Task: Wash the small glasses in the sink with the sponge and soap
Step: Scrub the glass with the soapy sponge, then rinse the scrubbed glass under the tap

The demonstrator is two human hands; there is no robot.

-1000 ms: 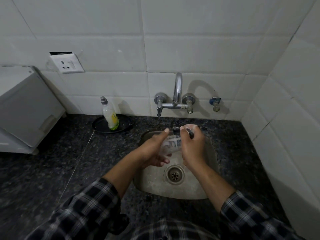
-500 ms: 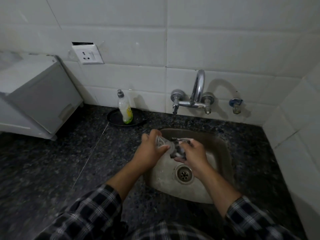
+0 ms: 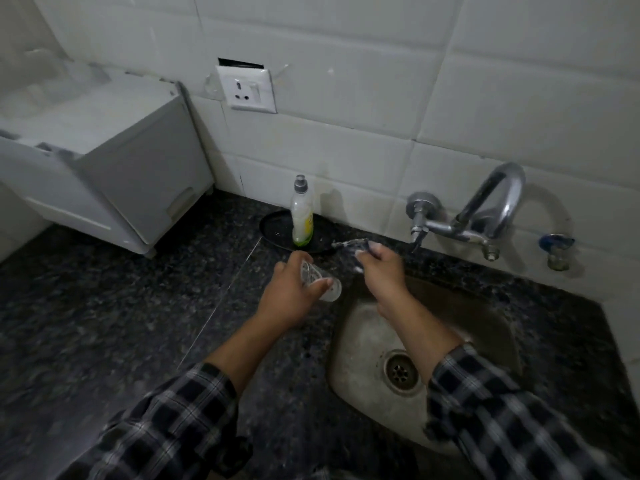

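My left hand (image 3: 289, 296) grips a small clear glass (image 3: 320, 281) over the dark counter, just left of the steel sink (image 3: 363, 344). My right hand (image 3: 381, 271) holds a dark soapy sponge (image 3: 353, 249) above the sink's back left corner, close to the black dish (image 3: 277, 230). The two hands are apart. A soap bottle (image 3: 303, 211) with yellow-green liquid stands upright on that dish. No other glasses show in the sink.
A chrome tap (image 3: 485, 209) juts from the tiled wall over the sink, with a blue valve (image 3: 556, 244) to its right. A white appliance (image 3: 114, 161) stands at the left on the speckled counter (image 3: 104, 323). A wall socket (image 3: 247, 88) sits above.
The hands have separated: my left hand carried the glass left out over the counter, and my right hand lifted the sponge toward the black dish. My head turned left.
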